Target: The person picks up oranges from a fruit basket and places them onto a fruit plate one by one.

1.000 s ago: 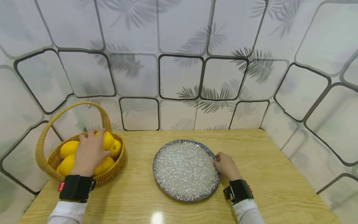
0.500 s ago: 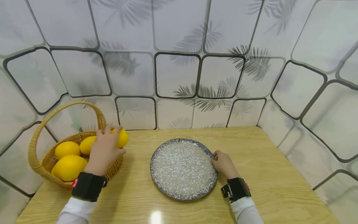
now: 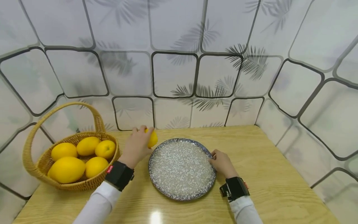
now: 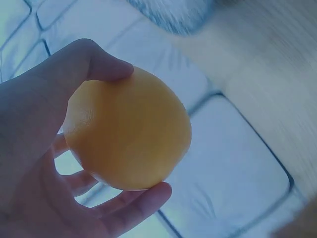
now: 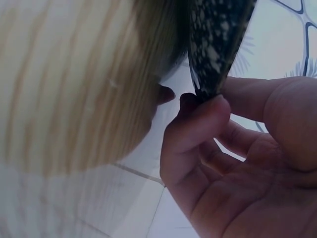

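My left hand [image 3: 137, 146] grips a yellow lemon [image 3: 152, 139] in the air, just left of the plate's far left rim. In the left wrist view, the thumb lies on one side of the lemon [image 4: 131, 131] and the fingers curl round the other. A round speckled plate [image 3: 181, 169], grey with a dark blue rim, lies on the table. My right hand [image 3: 222, 164] pinches its right rim between thumb and fingers. The right wrist view shows the plate's dark rim [image 5: 218, 44] held between thumb and fingertips [image 5: 198, 124].
A wicker basket [image 3: 116, 155] with a tall arched handle stands at the left, holding several lemons [image 3: 67, 169]. The wooden table [image 3: 265, 174] meets patterned walls [image 3: 173, 113] at the back and right.
My left hand has lifted the lemon out of the basket and carried it right, towards the plate. The right hand stays at the plate's rim. The head view has shifted slightly.
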Tool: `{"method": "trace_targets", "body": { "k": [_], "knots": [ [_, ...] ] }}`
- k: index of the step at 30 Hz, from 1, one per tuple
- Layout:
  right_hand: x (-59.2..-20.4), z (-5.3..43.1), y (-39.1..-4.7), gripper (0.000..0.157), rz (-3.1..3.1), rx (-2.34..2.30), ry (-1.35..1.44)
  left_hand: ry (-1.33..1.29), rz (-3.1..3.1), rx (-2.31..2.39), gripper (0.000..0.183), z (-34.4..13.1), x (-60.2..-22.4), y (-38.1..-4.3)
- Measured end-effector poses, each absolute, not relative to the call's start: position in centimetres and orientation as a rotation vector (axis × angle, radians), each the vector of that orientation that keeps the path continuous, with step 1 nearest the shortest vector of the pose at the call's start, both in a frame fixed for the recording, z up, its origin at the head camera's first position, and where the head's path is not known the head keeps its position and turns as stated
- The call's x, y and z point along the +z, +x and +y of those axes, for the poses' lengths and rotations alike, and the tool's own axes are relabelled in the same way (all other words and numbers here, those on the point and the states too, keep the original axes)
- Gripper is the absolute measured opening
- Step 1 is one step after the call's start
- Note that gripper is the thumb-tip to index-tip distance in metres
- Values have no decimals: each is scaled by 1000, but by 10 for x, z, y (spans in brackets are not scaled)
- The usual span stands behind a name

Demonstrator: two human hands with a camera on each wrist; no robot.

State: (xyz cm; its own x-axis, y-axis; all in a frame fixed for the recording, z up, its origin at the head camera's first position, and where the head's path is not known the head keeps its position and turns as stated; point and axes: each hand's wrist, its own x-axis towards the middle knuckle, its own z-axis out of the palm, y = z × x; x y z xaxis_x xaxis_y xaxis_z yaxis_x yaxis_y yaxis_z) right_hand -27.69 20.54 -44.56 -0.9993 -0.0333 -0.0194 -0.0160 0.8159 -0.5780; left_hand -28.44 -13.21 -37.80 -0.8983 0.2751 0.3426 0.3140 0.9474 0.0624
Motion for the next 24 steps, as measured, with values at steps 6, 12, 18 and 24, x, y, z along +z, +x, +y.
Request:
{"method": "trace_targets", "body": {
  "k": [6,12,18,24],
  "knots": [
    [-443,206,-275,22,2975,-951,-48,-562,-2763,-162,79,-89,-388,-301],
    [-444,206,-276,23,2963,-967,-27,-660,-2797,-190,77,-53,-400,-314],
    [-446,206,-278,22,2972,-950,-26,-714,-2802,-184,69,-33,-413,-319],
    [-444,205,-276,22,2969,-952,-15,-757,-2745,-140,66,-26,-422,-327]
  ]
}}
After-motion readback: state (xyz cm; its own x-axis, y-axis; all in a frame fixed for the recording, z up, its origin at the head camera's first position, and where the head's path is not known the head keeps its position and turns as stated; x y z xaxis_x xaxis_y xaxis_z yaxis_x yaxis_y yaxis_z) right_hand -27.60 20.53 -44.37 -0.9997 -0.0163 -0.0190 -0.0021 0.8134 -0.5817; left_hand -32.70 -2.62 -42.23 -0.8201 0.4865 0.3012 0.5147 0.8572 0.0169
